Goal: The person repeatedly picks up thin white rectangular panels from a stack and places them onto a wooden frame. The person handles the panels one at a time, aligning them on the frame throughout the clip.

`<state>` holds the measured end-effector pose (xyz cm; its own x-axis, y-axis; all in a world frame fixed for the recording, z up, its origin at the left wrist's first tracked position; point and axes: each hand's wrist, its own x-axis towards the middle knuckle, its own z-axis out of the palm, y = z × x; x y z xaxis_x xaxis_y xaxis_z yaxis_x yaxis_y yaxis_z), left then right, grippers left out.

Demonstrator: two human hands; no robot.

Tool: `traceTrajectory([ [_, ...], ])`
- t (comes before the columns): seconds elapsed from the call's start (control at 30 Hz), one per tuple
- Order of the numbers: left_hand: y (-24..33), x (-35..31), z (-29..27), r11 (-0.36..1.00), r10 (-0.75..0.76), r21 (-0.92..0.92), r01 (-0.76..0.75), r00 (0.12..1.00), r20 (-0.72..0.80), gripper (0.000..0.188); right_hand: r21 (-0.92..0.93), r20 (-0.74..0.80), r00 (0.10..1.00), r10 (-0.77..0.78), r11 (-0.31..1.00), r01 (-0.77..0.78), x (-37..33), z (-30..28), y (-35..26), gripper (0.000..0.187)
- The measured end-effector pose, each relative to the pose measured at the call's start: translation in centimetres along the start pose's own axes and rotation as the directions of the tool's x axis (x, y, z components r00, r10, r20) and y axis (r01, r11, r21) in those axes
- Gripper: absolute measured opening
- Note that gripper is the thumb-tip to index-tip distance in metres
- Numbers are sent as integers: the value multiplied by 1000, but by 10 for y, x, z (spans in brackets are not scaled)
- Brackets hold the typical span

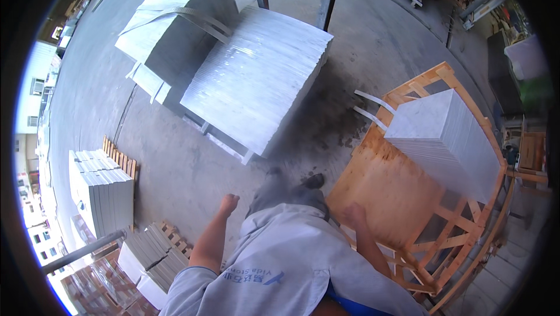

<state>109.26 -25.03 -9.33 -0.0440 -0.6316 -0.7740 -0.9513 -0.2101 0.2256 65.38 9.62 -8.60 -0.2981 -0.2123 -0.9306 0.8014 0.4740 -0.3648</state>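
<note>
My left hand (pixel 230 203) hangs beside my left thigh, over the concrete floor, its fingers curled in and nothing showing in them. Blurred by motion, my right hand (pixel 352 214) is near the left edge of a plywood sheet (pixel 389 181) in an open wooden crate (pixel 443 71); whether it touches the wood I cannot tell, nor how its fingers are set. Pale stone slabs (pixel 446 135) stand packed at the crate's far right. In front of my feet is a large stack of light grey marble slabs (pixel 256 77).
A strapped block of slabs (pixel 175 30) adjoins the large stack at the far left. Two dark upright posts (pixel 328 1) rise behind it. Slabs on pallets (pixel 102 188) stand at the left. White straps (pixel 373 106) stick out from the crate toward the wet-marked floor (pixel 326 112).
</note>
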Motion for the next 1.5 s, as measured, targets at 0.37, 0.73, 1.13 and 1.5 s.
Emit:
traceTrajectory([
  [0.37, -26, 41, -87, 986, 158, -43, -160, 986, -60, 44, -133, -30, 998, -63, 989, 58, 6, 127, -29, 37],
  [0.73, -28, 239, -169, 929, 348, -87, -360, 929, -126, 43, -172, -23, 1000, -13, 985, 9, 22, 352, 27, 42],
  [1.13, 55, 357, -201, 690, 6, -722, 44, 998, 66, 74, -429, -158, 943, -294, 880, 203, 174, 486, 48, 72],
  [1.5, 71, 380, -144, 630, 35, -774, -63, 998, -53, 89, -659, -370, 783, -501, 735, 159, 175, 525, 62, 80],
])
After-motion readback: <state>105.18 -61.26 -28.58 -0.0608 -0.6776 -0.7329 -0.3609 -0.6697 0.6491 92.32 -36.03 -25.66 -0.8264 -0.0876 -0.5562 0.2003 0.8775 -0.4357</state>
